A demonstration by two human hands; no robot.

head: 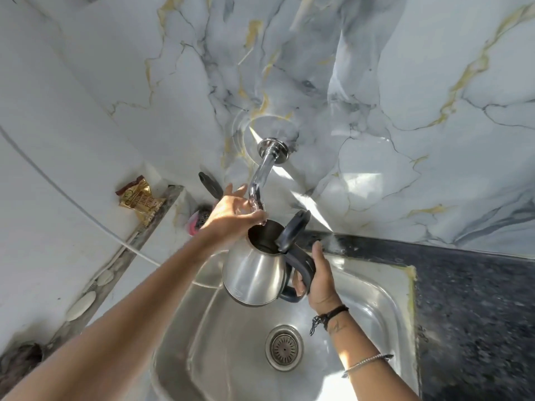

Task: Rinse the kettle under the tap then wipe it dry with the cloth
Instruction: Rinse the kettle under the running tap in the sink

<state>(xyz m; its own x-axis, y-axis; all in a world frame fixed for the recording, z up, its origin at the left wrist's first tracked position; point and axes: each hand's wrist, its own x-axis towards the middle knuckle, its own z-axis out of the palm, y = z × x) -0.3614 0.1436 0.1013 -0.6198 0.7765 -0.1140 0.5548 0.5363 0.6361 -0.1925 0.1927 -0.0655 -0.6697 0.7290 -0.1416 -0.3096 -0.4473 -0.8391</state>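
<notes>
A steel kettle (254, 272) with a black handle and its black lid (292, 231) flipped up hangs over the sink (385, 287), its open mouth right under the chrome tap (260, 175). My right hand (320, 280) grips the kettle's handle from the right. My left hand (234, 211) is closed around the tap's spout end, just above the kettle's rim. No water stream is visible. No cloth can be made out.
The sink's drain (283, 347) lies below the kettle. A dark speckled counter (474, 299) runs along the right. On the left ledge lie a gold snack packet (139, 199), a pink scrubber (197, 221) and a black utensil (210, 183). Marble wall stands behind.
</notes>
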